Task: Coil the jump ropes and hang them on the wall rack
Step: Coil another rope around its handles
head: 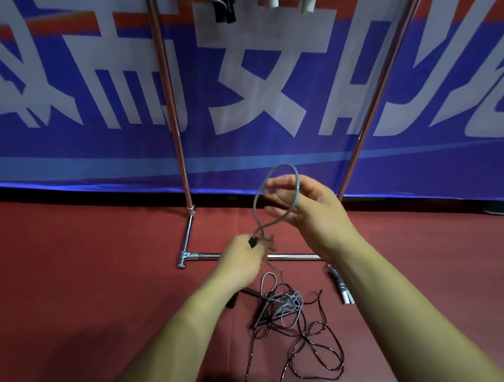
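Fingers [279, 185] of right hand [309, 207] spread inside grey rope [297, 184] loop; left hand [241, 262] pinches its handle [252, 242]

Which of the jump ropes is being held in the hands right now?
The grey rope: it loops round the right hand and the left hand pinches it. The dark rope lies loose on the floor, untouched.
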Available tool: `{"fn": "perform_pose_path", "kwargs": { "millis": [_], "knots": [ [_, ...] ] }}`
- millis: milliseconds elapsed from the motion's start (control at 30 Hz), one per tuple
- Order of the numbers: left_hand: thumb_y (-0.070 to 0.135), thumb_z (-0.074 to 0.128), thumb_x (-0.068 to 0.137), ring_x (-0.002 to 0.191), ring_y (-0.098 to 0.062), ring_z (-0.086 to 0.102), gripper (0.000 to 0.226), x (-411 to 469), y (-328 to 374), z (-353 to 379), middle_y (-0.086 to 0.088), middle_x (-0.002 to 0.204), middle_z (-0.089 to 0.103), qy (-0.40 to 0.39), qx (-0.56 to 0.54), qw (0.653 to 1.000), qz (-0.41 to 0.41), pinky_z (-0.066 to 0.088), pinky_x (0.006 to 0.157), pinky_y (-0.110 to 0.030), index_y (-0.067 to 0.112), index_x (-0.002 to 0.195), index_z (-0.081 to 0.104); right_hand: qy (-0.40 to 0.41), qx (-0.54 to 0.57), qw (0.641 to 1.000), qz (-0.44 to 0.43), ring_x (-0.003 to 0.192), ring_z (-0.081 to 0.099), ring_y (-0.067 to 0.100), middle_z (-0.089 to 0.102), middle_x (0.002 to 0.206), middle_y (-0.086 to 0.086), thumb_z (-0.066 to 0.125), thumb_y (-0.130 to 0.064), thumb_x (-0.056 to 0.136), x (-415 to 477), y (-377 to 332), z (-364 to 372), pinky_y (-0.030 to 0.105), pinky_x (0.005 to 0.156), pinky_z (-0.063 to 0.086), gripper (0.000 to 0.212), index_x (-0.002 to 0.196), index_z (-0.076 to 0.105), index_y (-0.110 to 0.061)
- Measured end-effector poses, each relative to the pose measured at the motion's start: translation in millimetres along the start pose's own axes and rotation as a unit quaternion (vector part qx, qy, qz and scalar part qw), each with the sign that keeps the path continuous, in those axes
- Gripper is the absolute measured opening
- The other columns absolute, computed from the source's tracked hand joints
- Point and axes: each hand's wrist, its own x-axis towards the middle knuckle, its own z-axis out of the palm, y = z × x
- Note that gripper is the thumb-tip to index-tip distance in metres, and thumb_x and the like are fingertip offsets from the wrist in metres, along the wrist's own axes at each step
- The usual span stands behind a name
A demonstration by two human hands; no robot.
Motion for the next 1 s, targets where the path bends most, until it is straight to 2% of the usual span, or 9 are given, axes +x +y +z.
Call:
{"fn": "perform_pose_path", "kwargs": {
  "millis": [67, 167, 267, 400, 500, 633, 733, 833, 1000],
  "knots": [
    [0.03, 0.052, 0.104, 0.035, -0.006, 0.036, 0.037, -1, 5, 2, 0.01, 0.044, 0.045, -0.005, -0.075, 0.997, -0.016, 0.029, 0.047, -0.025, 0.02, 0.07, 0.062, 0.021, -0.084, 0.996, -0.005, 0.105, 0.062, 0.018, 0.068, 0.11, 0.002, 0.05, 0.014, 0.089, -10, 26, -14, 0.029, 0.087, 0.051, 0.032, 0.104, 0.059, -0.013],
    [0.03, 0.048, 0.106, 0.035, -0.007, 0.024, 0.035, -2, 13, 0, 0.003, 0.048, 0.036, -0.047, -0.211, 0.976, -0.035, 0.021, 0.041, -0.018, 0.011, 0.079, 0.058, -0.142, -0.276, 0.946, 0.095, 0.082, 0.053, 0.008, 0.062, 0.092, -0.004, 0.052, 0.009, 0.088, -34, 71, -33, 0.019, 0.071, 0.044, 0.027, 0.102, 0.059, -0.013],
    [0.028, 0.05, 0.105, 0.035, -0.006, 0.022, 0.027, 2, 12, -3, 0.004, 0.049, 0.036, -0.022, -0.273, 0.96, -0.063, 0.019, 0.036, -0.017, 0.011, 0.088, 0.061, -0.17, -0.476, 0.857, 0.103, 0.061, 0.051, 0.013, 0.057, 0.065, -0.005, 0.051, -0.023, 0.103, -34, 88, -43, 0.038, 0.069, 0.048, 0.033, 0.073, 0.06, -0.015],
    [0.009, 0.054, 0.094, 0.035, -0.006, 0.021, 0.003, 3, 6, -8, 0.001, 0.053, 0.047, -0.024, -0.296, 0.944, -0.142, 0.019, 0.035, -0.016, 0.01, 0.093, 0.056, -0.017, -0.174, 0.977, 0.122, 0.045, 0.029, 0.015, 0.033, 0.051, -0.005, 0.043, -0.017, 0.104, -21, 65, -32, 0.035, 0.051, 0.035, 0.037, 0.067, 0.043, -0.018],
    [0.0, 0.05, 0.083, 0.034, -0.007, 0.023, 0.013, -6, 7, 0, -0.004, 0.058, 0.049, -0.11, -0.28, 0.937, -0.176, 0.019, 0.037, -0.017, 0.005, 0.093, 0.056, 0.008, 0.058, 0.984, 0.168, 0.047, 0.016, 0.01, 0.021, 0.056, -0.006, 0.034, -0.011, 0.094, -12, 45, -22, 0.024, 0.045, 0.019, 0.025, 0.071, 0.038, -0.02],
    [0.012, 0.063, 0.093, 0.037, -0.007, 0.024, 0.026, -11, 9, 15, -0.006, 0.062, 0.044, -0.173, -0.115, 0.971, -0.121, 0.019, 0.038, -0.018, 0.009, 0.068, 0.056, -0.009, 0.187, 0.973, 0.137, 0.054, 0.033, 0.012, 0.039, 0.064, 0.001, 0.037, -0.005, 0.078, -4, 32, -16, 0.023, 0.049, 0.028, 0.017, 0.084, 0.052, -0.011],
    [0.028, 0.056, 0.102, 0.036, -0.006, 0.022, 0.038, -6, 13, 22, -0.001, 0.056, 0.037, -0.111, -0.123, 0.982, -0.093, 0.018, 0.039, -0.018, 0.013, 0.068, 0.063, 0.028, 0.008, 0.999, 0.046, 0.077, 0.061, 0.016, 0.065, 0.086, 0.004, 0.038, 0.001, 0.086, 1, 38, -33, 0.029, 0.067, 0.053, 0.034, 0.105, 0.065, -0.008],
    [0.034, 0.055, 0.102, 0.038, -0.008, 0.02, 0.036, 0, 20, 21, 0.002, 0.054, 0.03, -0.034, -0.24, 0.966, -0.089, 0.017, 0.04, -0.019, 0.012, 0.075, 0.065, 0.017, -0.271, 0.962, -0.027, 0.094, 0.063, 0.008, 0.068, 0.104, -0.004, 0.051, -0.007, 0.08, -2, 53, -57, 0.03, 0.085, 0.052, 0.038, 0.113, 0.063, -0.023],
    [0.036, 0.058, 0.099, 0.036, -0.005, 0.021, 0.031, 6, 33, 14, 0.004, 0.052, 0.029, -0.036, -0.418, 0.901, -0.112, 0.019, 0.035, -0.019, 0.009, 0.092, 0.071, -0.153, -0.389, 0.908, 0.017, 0.07, 0.054, 0.01, 0.063, 0.081, 0.004, 0.069, -0.015, 0.09, -16, 73, -63, 0.031, 0.068, 0.049, 0.007, 0.096, 0.065, -0.013]
  ]
}}
